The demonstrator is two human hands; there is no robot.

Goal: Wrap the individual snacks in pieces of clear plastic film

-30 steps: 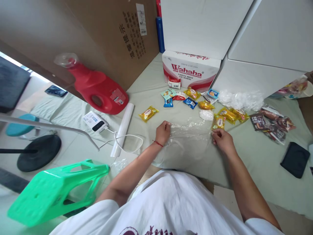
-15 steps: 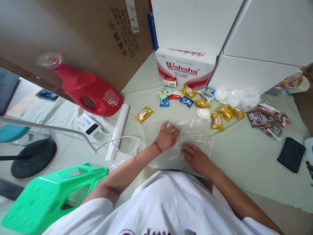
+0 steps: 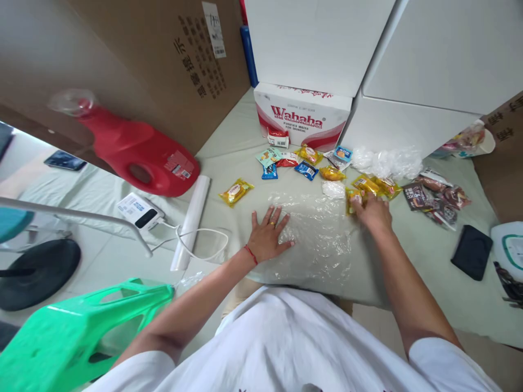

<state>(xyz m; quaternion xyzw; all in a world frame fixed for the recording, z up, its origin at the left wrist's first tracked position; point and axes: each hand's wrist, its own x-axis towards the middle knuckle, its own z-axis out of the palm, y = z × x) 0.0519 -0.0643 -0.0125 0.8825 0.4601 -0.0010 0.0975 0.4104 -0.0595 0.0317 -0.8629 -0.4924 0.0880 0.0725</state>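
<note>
Clear plastic film (image 3: 321,239) lies flat, its spreading seemingly done, but the snacks (image 3: 287,160) towards twelve o'clock aren't on it; at nine, the left hand (image 3: 267,238) splays empty fingers; at two, the right hand (image 3: 372,211) meets a yellow packet (image 3: 352,196), grip impossible to tell

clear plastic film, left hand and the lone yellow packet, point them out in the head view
Clear plastic film (image 3: 321,237): head view, on its bare middle.
Left hand (image 3: 265,239): head view, on the back of the hand.
Lone yellow packet (image 3: 236,192): head view, on its wrapper's middle.
</note>
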